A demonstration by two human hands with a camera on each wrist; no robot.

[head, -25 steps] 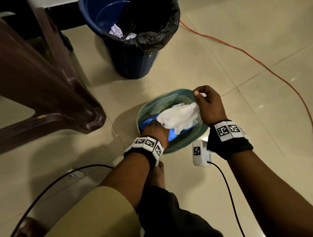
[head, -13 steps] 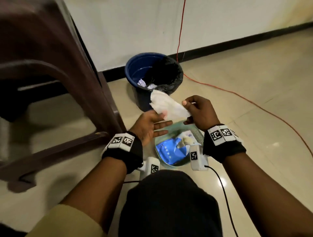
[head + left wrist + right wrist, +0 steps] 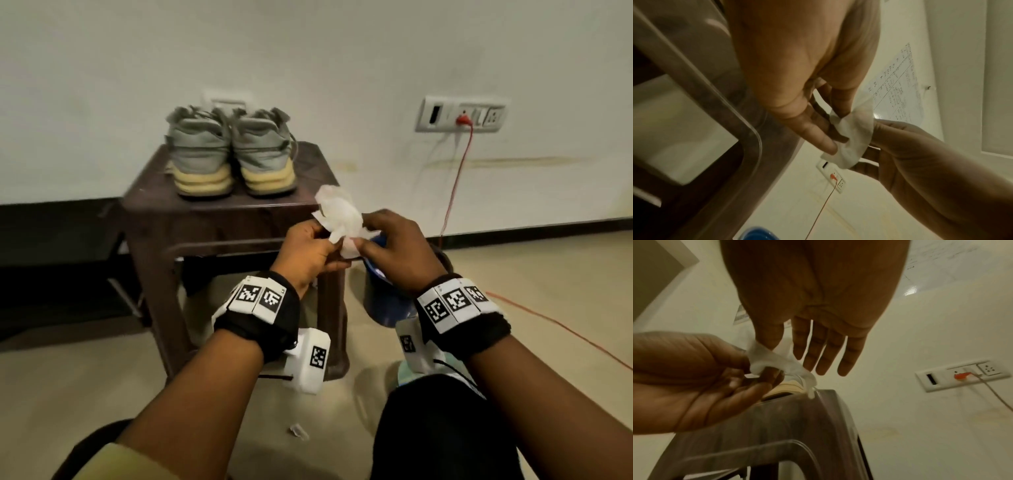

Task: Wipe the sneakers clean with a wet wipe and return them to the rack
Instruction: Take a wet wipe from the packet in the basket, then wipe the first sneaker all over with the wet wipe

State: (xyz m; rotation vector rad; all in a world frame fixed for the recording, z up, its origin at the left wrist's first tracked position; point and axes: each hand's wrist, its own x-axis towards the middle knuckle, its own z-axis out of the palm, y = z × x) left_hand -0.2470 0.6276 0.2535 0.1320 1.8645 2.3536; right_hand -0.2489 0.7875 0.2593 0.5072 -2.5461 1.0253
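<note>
Both hands hold one white wet wipe (image 3: 339, 214) up in the air, in front of the front right corner of a brown stool (image 3: 219, 219). The left hand (image 3: 306, 248) pinches one end of the wipe with its thumb and fingers (image 3: 818, 134). The right hand (image 3: 399, 251) pinches the other end with its thumb and first finger, and its other fingers (image 3: 830, 353) are straight and loose. The wipe is crumpled and sticks up between the hands. Two grey sneakers (image 3: 231, 152) with yellow soles sit side by side on top of the stool, near its back edge, heels facing us. A blue bin (image 3: 383, 301) stands on the floor just right of the stool. A red cord (image 3: 457, 178) is plugged into a wall socket (image 3: 460, 114).
</note>
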